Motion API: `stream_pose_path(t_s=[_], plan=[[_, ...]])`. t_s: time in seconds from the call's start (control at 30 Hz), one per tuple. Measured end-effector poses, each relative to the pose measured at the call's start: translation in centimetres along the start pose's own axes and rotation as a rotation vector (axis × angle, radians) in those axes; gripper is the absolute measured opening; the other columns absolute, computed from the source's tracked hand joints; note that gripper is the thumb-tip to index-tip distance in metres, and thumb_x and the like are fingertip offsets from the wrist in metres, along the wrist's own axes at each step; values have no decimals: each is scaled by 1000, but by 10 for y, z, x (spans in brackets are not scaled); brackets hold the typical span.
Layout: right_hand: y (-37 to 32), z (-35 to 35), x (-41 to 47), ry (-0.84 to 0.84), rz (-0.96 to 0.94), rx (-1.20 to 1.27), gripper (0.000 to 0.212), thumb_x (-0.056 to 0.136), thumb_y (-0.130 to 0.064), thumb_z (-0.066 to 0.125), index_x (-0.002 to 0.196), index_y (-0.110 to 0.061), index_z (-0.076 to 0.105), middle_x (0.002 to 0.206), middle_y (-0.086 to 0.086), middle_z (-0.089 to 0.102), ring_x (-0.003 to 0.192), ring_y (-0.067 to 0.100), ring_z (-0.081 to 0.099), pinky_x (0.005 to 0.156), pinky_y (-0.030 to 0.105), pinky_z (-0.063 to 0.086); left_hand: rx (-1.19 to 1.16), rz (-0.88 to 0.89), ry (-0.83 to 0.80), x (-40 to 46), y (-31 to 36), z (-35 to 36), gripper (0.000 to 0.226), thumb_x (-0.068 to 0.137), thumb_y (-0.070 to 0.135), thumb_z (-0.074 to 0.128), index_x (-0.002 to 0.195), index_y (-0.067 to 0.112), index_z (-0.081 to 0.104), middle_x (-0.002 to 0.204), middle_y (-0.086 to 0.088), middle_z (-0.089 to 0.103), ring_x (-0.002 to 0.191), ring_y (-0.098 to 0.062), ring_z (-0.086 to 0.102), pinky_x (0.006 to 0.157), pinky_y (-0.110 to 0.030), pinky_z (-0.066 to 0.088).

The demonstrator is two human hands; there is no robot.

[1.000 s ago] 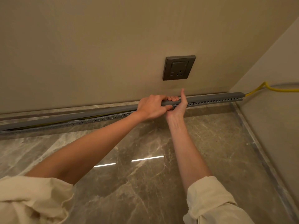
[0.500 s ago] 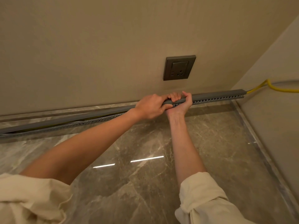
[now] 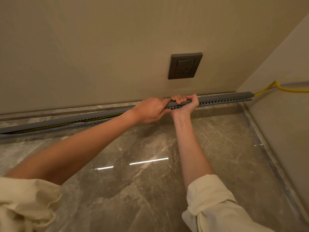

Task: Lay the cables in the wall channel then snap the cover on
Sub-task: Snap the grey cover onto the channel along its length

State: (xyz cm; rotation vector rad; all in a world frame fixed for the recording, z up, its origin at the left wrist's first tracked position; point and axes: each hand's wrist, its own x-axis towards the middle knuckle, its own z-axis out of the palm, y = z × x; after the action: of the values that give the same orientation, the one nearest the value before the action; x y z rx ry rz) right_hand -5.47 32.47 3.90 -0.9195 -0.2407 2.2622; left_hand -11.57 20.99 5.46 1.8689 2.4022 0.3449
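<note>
From the head view, both the left hand [image 3: 150, 110] and right hand [image 3: 185, 103] were clenched around the grey cover [image 3: 222, 96] over the slotted channel [image 3: 222, 102], and leftward of that grip the yellow cable [image 3: 55, 125] lay inside, where I judged it might get pinched.

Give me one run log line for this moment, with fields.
step: snapping cover | left hand: gripping cover | right hand: squeezing cover onto channel | right part: closed | left part: open, yellow cable exits right
</note>
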Motion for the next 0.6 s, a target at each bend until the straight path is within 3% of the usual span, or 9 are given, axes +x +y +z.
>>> stream_pose_path(t_s=[0.07,0.33,0.47,0.6], plan=[[0,1,-1,13,0,41,26,62,-19,46,39,-19,33,34,-7,30,30,12,28,41,18,31,89,26,48,-12,-3,-1,39,96,36,42,120,6,47,105,-17,63,84,-37,61,65,-45,49],[7,7,-5,108,-20,-45,28,68,-17,43,47,-21,26,36,-6,27,31,14,24,39,17,30,234,-43,94,-18,9,3,26,86,12,52,107,-3,54,99,-23,65,80,-40,62,61,-42,47],[7,6,-6,93,-51,-105,25,60,-17,43,44,-21,25,35,-6,26,32,14,22,38,18,27,226,-29,115,-19,12,4,30,81,9,57,107,-6,56,93,-24,67,73,-40,63,55,-39,47],[7,4,-5,113,-56,-127,33,69,-20,41,40,-21,25,34,-6,26,31,14,21,38,16,25,230,5,120,-19,11,5,28,79,8,59,102,-8,58,85,-23,68,64,-39,63,49,-35,44]])
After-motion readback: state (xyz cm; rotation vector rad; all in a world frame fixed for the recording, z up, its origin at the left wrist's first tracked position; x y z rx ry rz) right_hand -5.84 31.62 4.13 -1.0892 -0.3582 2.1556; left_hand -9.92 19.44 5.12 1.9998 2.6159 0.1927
